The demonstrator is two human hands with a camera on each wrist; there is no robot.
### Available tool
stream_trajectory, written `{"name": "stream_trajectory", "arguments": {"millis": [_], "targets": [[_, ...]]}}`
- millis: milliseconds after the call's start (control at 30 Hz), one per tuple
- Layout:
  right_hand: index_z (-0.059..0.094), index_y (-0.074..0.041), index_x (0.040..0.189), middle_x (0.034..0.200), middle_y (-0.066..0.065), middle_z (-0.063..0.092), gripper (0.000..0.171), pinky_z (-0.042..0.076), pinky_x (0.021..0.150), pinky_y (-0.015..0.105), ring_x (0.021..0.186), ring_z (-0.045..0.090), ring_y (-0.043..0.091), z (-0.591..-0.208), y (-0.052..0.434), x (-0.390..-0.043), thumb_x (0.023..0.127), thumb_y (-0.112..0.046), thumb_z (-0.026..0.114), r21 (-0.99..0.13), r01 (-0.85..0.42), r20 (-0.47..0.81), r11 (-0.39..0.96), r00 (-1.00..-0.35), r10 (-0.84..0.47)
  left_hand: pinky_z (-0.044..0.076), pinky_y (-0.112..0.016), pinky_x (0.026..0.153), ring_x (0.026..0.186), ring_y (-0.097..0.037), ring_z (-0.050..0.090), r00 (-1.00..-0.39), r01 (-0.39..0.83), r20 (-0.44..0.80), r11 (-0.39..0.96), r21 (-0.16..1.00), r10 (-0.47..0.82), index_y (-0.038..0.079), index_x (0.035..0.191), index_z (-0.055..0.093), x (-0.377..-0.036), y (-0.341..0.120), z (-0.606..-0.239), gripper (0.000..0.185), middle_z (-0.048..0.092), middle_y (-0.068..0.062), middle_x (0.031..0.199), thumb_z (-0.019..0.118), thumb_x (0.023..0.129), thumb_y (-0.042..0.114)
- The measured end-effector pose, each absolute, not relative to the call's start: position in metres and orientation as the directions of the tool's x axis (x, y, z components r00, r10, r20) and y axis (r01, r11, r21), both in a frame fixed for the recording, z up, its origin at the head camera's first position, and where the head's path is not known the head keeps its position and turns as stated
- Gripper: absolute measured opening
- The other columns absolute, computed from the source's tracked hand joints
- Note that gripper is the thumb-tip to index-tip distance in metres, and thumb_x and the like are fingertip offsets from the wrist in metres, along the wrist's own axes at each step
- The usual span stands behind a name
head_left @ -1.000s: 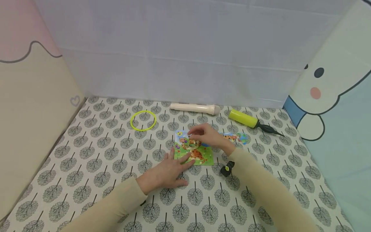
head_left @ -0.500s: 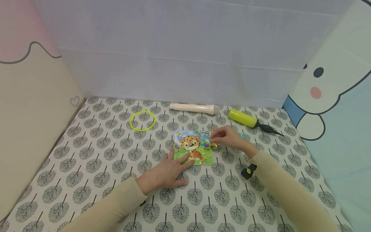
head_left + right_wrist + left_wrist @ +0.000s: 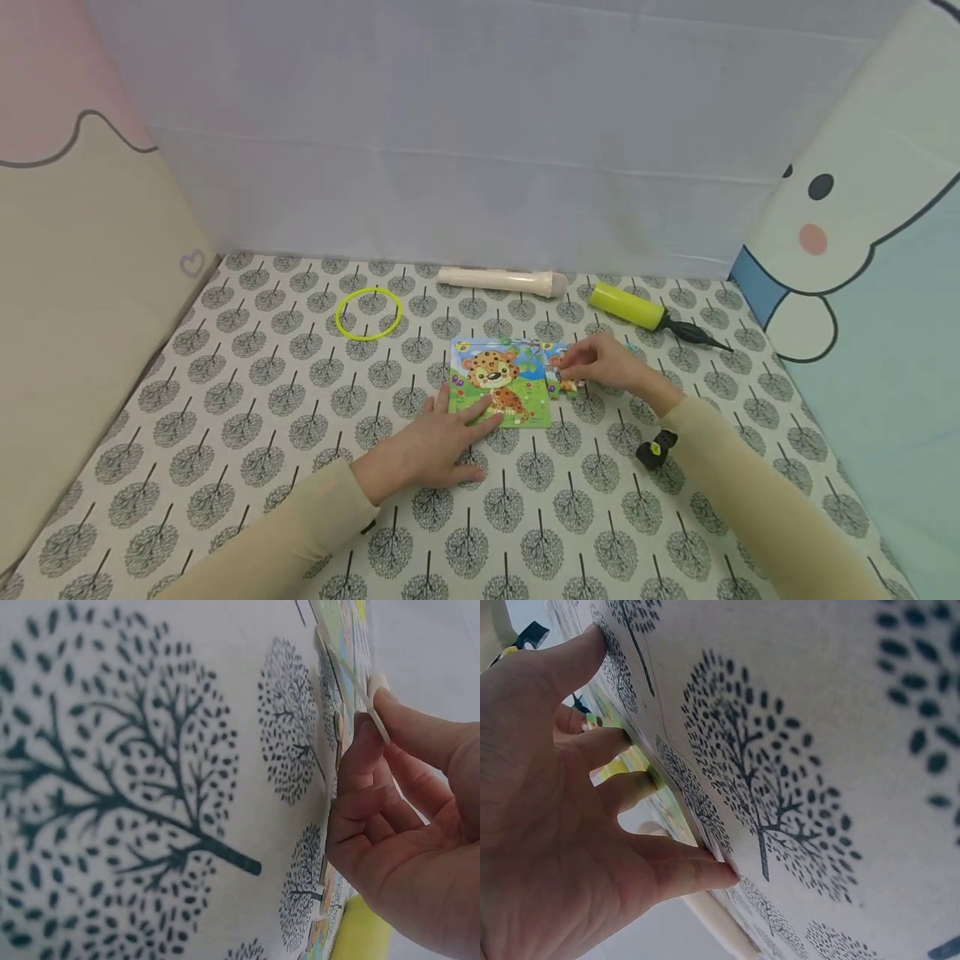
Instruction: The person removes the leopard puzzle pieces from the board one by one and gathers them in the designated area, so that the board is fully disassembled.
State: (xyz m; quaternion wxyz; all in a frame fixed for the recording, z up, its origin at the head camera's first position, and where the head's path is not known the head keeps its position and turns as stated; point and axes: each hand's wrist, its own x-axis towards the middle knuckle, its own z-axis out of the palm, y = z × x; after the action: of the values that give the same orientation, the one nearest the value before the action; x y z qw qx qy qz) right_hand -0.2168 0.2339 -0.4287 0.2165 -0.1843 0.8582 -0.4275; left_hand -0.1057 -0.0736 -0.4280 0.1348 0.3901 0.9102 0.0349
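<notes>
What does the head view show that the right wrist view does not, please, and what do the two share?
Only the head view shows the left hand pressing flat on the leopard puzzle board, the yellow ring, the cream tube and the whole yellow pump. Only the right wrist view shows, edge-on, that the puzzle piece is lifted at a tilt off the cloth. Both show the right hand pinching that piece over the tree-print cloth.

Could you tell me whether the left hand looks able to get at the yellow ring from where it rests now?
Probably yes. The left hand lies flat, its fingertips on the leopard puzzle and holding nothing, and only bare patterned cloth lies between it and the yellow ring. It would have to leave the puzzle, though.
</notes>
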Motion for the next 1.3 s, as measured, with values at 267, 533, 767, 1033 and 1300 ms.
{"name": "stream_trajectory", "arguments": {"millis": [267,533,767,1033,1300], "targets": [[0.072,-0.009,0.087,0.077,-0.003,0.066,0.008,0.050,0.060,0.030,0.067,0.059,0.015,-0.431,0.229,-0.212,0.084,-0.017,0.074,-0.674,-0.274,-0.156,0.686,-0.855,-0.495,0.029,-0.068,0.097,0.125,-0.066,0.015,-0.664,0.700,-0.215,0.697,0.159,0.716,0.022,0.153,0.024,-0.105,-0.074,-0.428,0.080,0.014,-0.008,0.157,0.051,0.089,0.062],[0.072,-0.013,0.083,0.079,-0.005,0.065,0.007,0.052,0.066,0.031,0.071,0.059,0.013,-0.435,0.228,-0.211,0.083,-0.018,0.076,-0.632,-0.300,-0.126,0.715,-0.870,-0.476,0.029,-0.068,0.097,0.125,-0.065,0.015,-0.668,0.694,-0.220,0.702,0.160,0.711,0.022,0.153,0.024,-0.104,-0.073,-0.426,0.080,0.014,-0.008,0.157,0.051,0.089,0.061],[0.070,-0.015,0.078,0.071,-0.008,0.061,0.008,0.047,0.056,0.030,0.061,0.054,0.012,-0.435,0.224,-0.205,0.082,-0.017,0.077,-0.582,-0.343,-0.076,0.737,-0.880,-0.470,0.029,-0.068,0.097,0.125,-0.066,0.015,-0.668,0.697,-0.223,0.702,0.148,0.710,0.023,0.153,0.024,-0.104,-0.073,-0.425,0.080,0.015,-0.008,0.157,0.051,0.089,0.062],[0.070,-0.013,0.081,0.075,-0.006,0.063,0.008,0.051,0.063,0.030,0.068,0.058,0.012,-0.431,0.221,-0.206,0.082,-0.016,0.077,-0.580,-0.337,-0.070,0.742,-0.887,-0.457,0.029,-0.067,0.097,0.125,-0.065,0.015,-0.670,0.695,-0.222,0.703,0.150,0.709,0.023,0.153,0.023,-0.105,-0.074,-0.427,0.080,0.014,-0.008,0.157,0.050,0.089,0.062],[0.070,-0.012,0.086,0.079,-0.006,0.064,0.007,0.052,0.067,0.030,0.073,0.060,0.010,-0.427,0.208,-0.205,0.084,-0.017,0.074,-0.566,-0.369,-0.042,0.737,-0.880,-0.473,0.028,-0.068,0.097,0.125,-0.066,0.014,-0.664,0.701,-0.213,0.696,0.158,0.717,0.023,0.153,0.024,-0.105,-0.074,-0.429,0.080,0.014,-0.008,0.157,0.050,0.089,0.062]]}}
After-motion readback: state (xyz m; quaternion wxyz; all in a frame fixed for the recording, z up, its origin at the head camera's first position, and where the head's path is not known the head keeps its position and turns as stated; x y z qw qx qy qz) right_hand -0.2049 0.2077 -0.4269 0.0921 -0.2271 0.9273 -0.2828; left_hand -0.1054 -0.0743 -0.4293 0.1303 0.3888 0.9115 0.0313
